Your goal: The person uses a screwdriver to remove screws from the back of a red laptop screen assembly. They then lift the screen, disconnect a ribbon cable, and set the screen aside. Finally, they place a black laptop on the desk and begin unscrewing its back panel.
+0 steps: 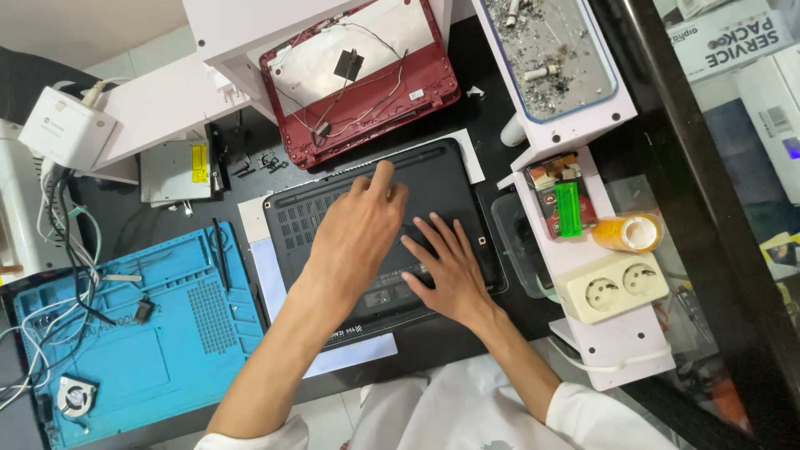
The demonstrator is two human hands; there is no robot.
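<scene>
Both hands' fingers spread flat on black laptop underside, yellow-labelled drive far left.

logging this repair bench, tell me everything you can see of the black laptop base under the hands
The black plastic laptop base lies flat, underside up, on the dark desk, turned at a slight angle. Rows of vent slots run along its left part and a long ridge lines its far edge. It rests partly on white sheets. The left hand presses on its middle with a finger stretched toward the far edge; the right hand lies flat on it, fingers spread. A red laptop lid shell sits just beyond it.
</scene>
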